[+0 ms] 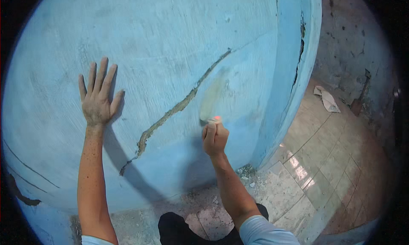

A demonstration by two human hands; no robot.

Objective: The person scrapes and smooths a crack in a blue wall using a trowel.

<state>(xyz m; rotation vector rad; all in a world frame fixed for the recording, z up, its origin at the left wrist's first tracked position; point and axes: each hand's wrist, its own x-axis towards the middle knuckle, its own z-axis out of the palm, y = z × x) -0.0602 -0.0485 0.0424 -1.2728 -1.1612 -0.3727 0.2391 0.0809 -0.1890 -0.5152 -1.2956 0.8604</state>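
Curling the right hand (216,138) into a tight fist around a motion-blurred tool (208,108), kind unclear, held near the blue wall (162,36), with the right forearm (234,188) slanting up and leftward. Spreading the left hand (98,104) empty, palm toward the wall, fingers upward, left forearm (92,168) nearly upright. Reaching either side of a diagonal crack (181,106), tool just right of it.

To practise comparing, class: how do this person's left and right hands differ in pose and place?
The left hand lies flat on the blue wall, spread open; the right hand grips a blurred tool. The left hand is left of the diagonal crack; the right hand is right of it. Both are bare.
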